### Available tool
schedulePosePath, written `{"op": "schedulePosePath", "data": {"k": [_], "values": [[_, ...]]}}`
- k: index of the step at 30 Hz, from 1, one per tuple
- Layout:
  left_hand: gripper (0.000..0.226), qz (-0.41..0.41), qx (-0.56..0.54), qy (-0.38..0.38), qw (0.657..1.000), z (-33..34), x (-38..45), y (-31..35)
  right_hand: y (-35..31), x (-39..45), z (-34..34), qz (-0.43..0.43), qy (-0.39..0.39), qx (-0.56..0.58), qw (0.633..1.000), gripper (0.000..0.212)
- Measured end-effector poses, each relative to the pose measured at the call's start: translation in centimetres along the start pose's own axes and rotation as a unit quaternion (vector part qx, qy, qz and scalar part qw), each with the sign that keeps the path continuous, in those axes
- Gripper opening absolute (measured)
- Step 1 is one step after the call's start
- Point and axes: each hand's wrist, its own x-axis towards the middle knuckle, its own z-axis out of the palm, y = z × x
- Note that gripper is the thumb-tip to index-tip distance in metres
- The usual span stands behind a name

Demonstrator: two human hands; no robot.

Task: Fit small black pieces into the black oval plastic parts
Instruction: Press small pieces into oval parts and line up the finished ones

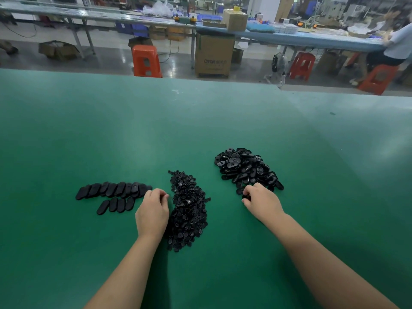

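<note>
On the green table (pixel 200 121) we sort by stage: finished ovals (pixel 113 190) lower left, small pieces (pixel 189 210) centre, loose ovals (pixel 245 168) right. Our right hand (pixel 260 201) pinches one oval; our left hand (pixel 152 210) curls, contents hidden.

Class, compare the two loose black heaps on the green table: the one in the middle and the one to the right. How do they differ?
The middle heap is made of tiny pieces; the right heap holds larger oval parts. The middle heap stretches long and narrow toward the person; the right heap is rounder and lies farther away. The left hand rests beside the middle heap; the right hand grips a part at the right heap's near edge. Both are black, unsorted, and lie on the green table.
</note>
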Motion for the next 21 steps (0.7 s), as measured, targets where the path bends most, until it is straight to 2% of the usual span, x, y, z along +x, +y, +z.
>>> {"op": "schedulePosePath", "data": {"k": [6,12,14,17,19,21], "values": [[0.012,0.000,-0.005,0.005,1.000,0.1,0.0,-0.1,-0.2,0.0,-0.2,-0.006,0.006,-0.036,0.999,0.027],[0.013,0.000,-0.006,0.010,1.000,0.2,0.1,-0.1,-0.2,0.0,-0.4,-0.022,0.070,-0.046,0.996,0.025],[0.013,0.001,-0.009,0.010,1.000,0.1,0.0,-0.1,-0.2,0.0,-0.8,-0.024,0.114,0.020,0.993,0.021],[0.012,-0.001,-0.014,0.012,1.000,-0.1,0.0,-0.1,-0.8,0.1,-1.7,-0.001,0.153,0.187,0.970,0.011],[0.011,-0.004,-0.018,0.013,1.000,0.0,0.1,-0.1,-1.7,0.2,-2.0,0.021,0.130,0.311,0.941,0.007],[0.009,-0.006,-0.021,0.013,1.000,0.0,0.0,0.0,-2.6,-0.1,-1.7,0.039,0.096,0.423,0.900,0.012]]}}
